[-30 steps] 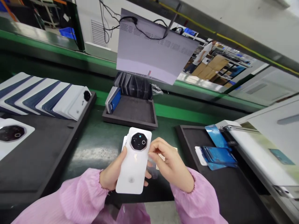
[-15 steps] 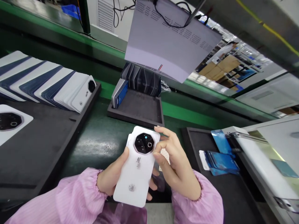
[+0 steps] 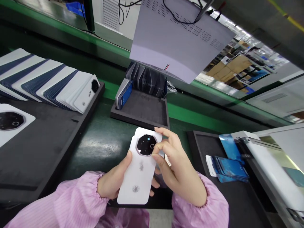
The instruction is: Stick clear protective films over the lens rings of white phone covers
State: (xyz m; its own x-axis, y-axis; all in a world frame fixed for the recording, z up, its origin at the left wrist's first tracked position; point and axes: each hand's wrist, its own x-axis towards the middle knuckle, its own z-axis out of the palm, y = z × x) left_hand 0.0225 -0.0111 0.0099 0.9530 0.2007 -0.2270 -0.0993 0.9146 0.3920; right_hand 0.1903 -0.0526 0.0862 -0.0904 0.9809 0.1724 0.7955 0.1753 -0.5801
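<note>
My left hand is wrapped round a white phone back cover, thumb on its left edge and fingers behind it. The cover has a black octagonal camera window with a small blue dot, and grey marks lower down. Its upper left edge shows a second white edge, perhaps another cover beneath. My right hand is closed in a pinch at the right rim of the camera window. Another of its fingers touches the cover's top right corner. Whatever the pinch holds is hidden. A white dotted piece shows partly behind this hand.
At left, a black tray bears fanned white covers. A smaller tray ahead holds dark cards. Blue film pieces lie on a right-hand tray, beside a white machine bar. A grey panel hangs overhead.
My right hand's pinch has moved slightly left, onto the rim of the camera window. The cover stays in my left hand, and its lower end sits a little higher. The view has shifted slightly.
</note>
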